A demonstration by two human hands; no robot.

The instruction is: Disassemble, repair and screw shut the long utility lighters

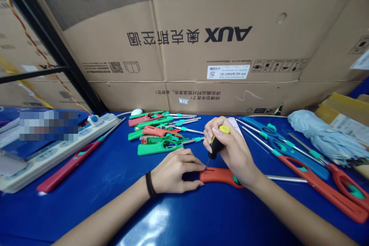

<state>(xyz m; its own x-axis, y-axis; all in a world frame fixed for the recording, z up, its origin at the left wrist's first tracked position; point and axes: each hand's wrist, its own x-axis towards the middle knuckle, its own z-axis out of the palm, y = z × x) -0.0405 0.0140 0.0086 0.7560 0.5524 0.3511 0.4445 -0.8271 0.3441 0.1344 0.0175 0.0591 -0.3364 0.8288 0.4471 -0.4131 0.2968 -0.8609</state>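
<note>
An orange long-reach lighter (217, 175) lies flat on the blue table, its metal tube pointing right and passing behind my right forearm. My left hand (177, 171) pinches the handle's left end between thumb and fingers. In my right hand (230, 150) is a screwdriver (216, 145) with a black and yellow handle, held tilted. Its thin shaft runs down to the left end of the orange handle, where the tip touches or nearly touches; which one I cannot tell. Part of the lighter's trigger area is hidden by my right hand.
Several green and red lighters (155, 147) lie piled behind my left hand. More orange and blue lighters (319, 186) rest at right, near a pale blue bag (325, 134). At left are a white power strip (57, 152) and a red lighter (69, 166). A large cardboard box (178, 65) stands behind.
</note>
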